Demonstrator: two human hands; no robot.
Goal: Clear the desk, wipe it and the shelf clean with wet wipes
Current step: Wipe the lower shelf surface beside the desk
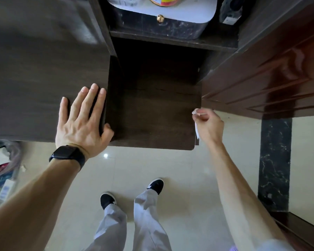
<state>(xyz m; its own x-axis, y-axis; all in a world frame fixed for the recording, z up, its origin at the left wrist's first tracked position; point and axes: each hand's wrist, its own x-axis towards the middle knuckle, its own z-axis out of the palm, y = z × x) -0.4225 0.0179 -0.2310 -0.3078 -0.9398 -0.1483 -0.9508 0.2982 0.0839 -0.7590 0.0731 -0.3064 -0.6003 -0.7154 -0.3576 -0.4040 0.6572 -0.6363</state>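
One wipe in use: a white wet wipe (pixel 197 132), bunched, with a loose strip trailing toward the person.
Wipe position: at the right side edge of the low shelf board (pixel 152 115), near its front corner, touching or just off the edge; which of the two cannot be told.
Wipe axis: the visible strip runs front to back, parallel to that edge.
Right hand (pixel 209 125): fingers curled round the wipe, knuckles outward, standing just beside the board on its right.
Left hand (pixel 80 122): flat on the desk top (pixel 34 78), fingers straight, grasping nothing, thumb hooked over the desk's right edge where it meets the shelf.
Nearer hand: the right, since it has the wipe; the left is well apart, across the full width of the board.
Governing relation: the board lies wholly to the left of the wipe, so in my judgement the next stroke runs leftward across it or along the right edge.
Constraint: a brown door (pixel 261 78) stands close on the right, leaving little room for the elbow.
Upper compartment: holds a white-lidded container, not yet reached.
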